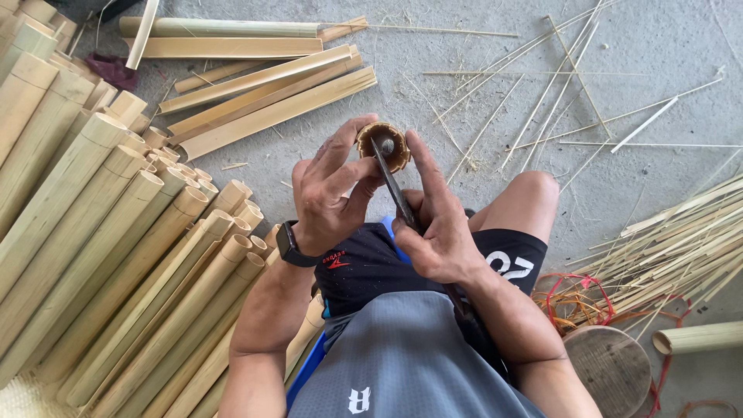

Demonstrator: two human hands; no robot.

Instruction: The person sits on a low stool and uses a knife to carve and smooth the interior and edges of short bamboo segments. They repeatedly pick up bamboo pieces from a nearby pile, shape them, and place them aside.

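A bamboo tube (pixel 385 143) stands upright between my knees, its open round end facing the camera. A dark knife blade (pixel 395 190) lies across the rim of that end. My right hand (pixel 437 224) grips the knife, with its index finger stretched up along the tube's right side. My left hand (pixel 333 193) wraps the tube's left side just under the rim, thumb near the blade. A black watch (pixel 289 244) sits on my left wrist.
A large heap of bamboo tubes (pixel 101 240) lies at the left. Split bamboo slats (pixel 263 93) lie on the concrete floor ahead. Thin strips (pixel 681 248) are piled at the right, next to a round wooden stool (pixel 611 368) and red cord (pixel 576 298).
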